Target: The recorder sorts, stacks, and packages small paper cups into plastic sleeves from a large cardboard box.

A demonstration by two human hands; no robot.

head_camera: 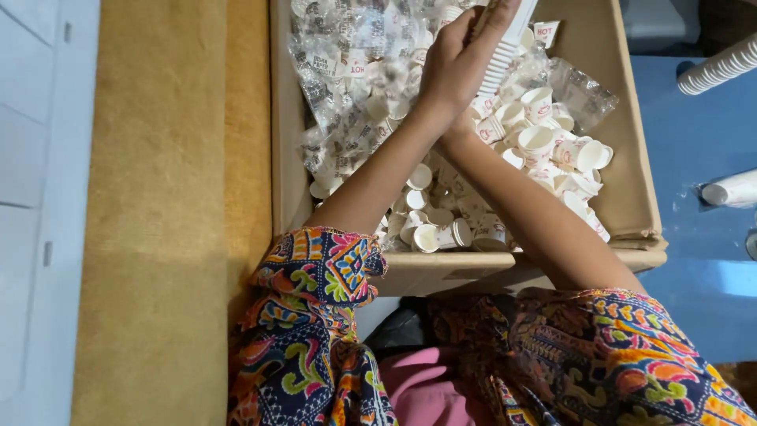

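A cardboard box (639,197) holds several small white paper cups (544,142) with red print, lying loose. My left hand (453,67) reaches over the box and is closed around a long nested stack of white cups (505,47) that runs up toward the top edge of the view. My right forearm crosses the box from the right. My right hand (460,132) is tucked under my left wrist and almost wholly hidden, so its grip cannot be made out.
Crumpled clear plastic wrappers (347,71) fill the box's left half. On the blue surface (694,260) to the right lie two more cup stacks (721,67) (729,189). A yellow mat (158,213) and white cabinet (31,197) are on the left.
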